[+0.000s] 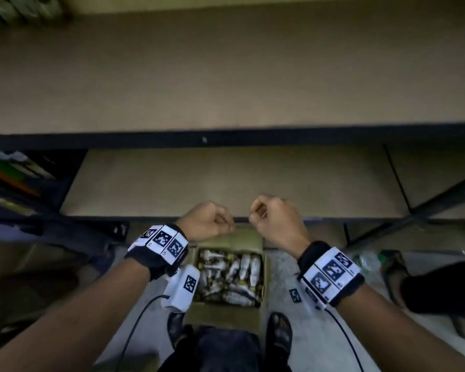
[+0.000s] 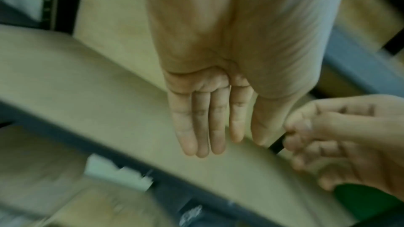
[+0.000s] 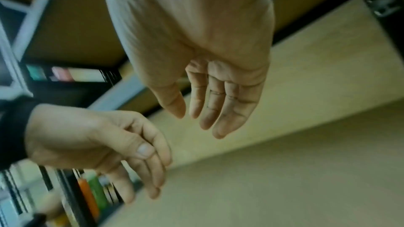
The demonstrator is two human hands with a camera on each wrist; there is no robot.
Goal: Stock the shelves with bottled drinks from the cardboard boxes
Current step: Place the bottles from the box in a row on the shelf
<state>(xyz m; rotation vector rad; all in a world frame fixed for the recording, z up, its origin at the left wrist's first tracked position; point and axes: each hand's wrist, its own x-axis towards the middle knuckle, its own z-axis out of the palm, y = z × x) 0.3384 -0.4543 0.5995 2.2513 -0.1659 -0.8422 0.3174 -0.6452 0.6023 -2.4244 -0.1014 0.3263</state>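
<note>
An open cardboard box (image 1: 262, 244) stands on the floor between my feet, holding several small pale bottles (image 1: 231, 275) that lie jumbled. Both hands hover above its far edge, in front of the lower shelf (image 1: 226, 181). My left hand (image 1: 212, 218) hangs with relaxed fingers and holds nothing; the left wrist view shows its fingers (image 2: 205, 127) nearly straight. My right hand (image 1: 269, 216) is loosely curled and empty, its fingers (image 3: 218, 106) relaxed in the right wrist view. The upper shelf (image 1: 226, 76) is a bare beige board.
Coloured packs (image 1: 14, 170) fill the shelf bay at the left. A dark diagonal brace (image 1: 440, 194) crosses the frame at the right. Clear bottles (image 1: 368, 260) and a dark shape (image 1: 440, 288) sit on the floor to the right. My sandalled foot (image 1: 278, 334) stands beside the box.
</note>
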